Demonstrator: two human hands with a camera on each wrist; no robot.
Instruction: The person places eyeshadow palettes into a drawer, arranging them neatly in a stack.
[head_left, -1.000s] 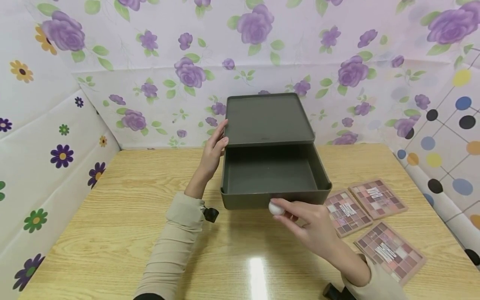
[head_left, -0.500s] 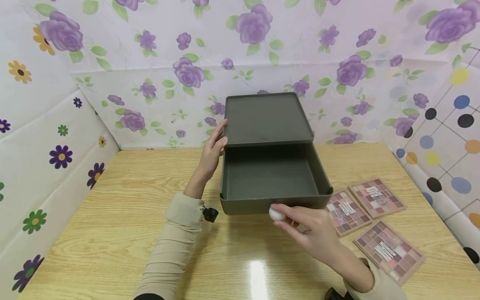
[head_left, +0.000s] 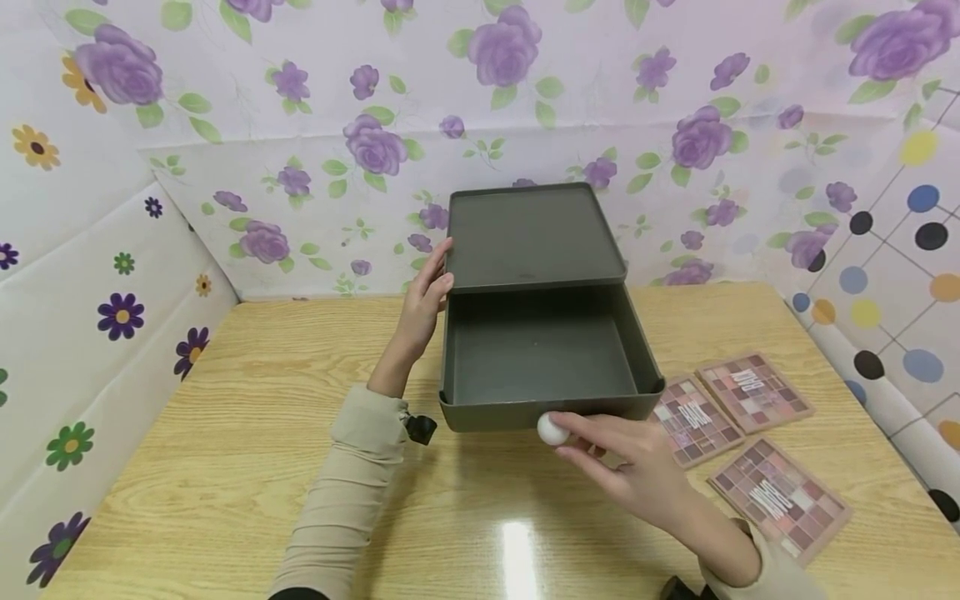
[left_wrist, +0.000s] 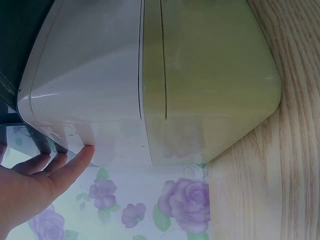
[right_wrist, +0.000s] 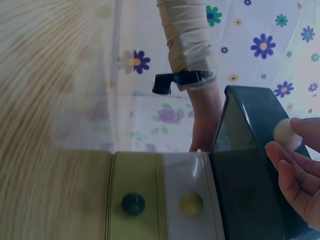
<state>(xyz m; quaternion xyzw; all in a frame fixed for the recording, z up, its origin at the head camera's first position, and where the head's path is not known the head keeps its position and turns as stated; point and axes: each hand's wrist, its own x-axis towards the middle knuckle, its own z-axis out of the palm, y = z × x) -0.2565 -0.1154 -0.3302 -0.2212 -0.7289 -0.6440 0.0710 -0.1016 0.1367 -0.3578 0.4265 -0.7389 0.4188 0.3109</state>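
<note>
A small drawer cabinet with a dark grey-green top [head_left: 532,237] stands on the table, its top drawer [head_left: 487,417] pulled far out toward me, with a bare inside. Thumb and fingers of my right hand [head_left: 637,475] pinch the round white knob [head_left: 552,430] on that drawer's front. My left hand [head_left: 422,317] rests along the cabinet's left side, fingers extended. In the left wrist view, its fingertips touch the pale middle tier [left_wrist: 90,75]. Below the dark drawer, the right wrist view has a pale drawer [right_wrist: 182,170] with a yellow knob [right_wrist: 191,205] and a yellow-green drawer [right_wrist: 137,172] with a dark knob [right_wrist: 133,204].
Several-pan makeup palettes, three in all, lie right of the cabinet: one front [head_left: 780,500], one beside the drawer [head_left: 693,421], one farther back [head_left: 756,393]. A flower-patterned sheet [head_left: 300,225] hangs behind the wood-grain table [head_left: 247,467].
My right hand has drawn the top drawer a little farther out toward me, mostly in the first half second. The left hand keeps its place on the cabinet's side.
</note>
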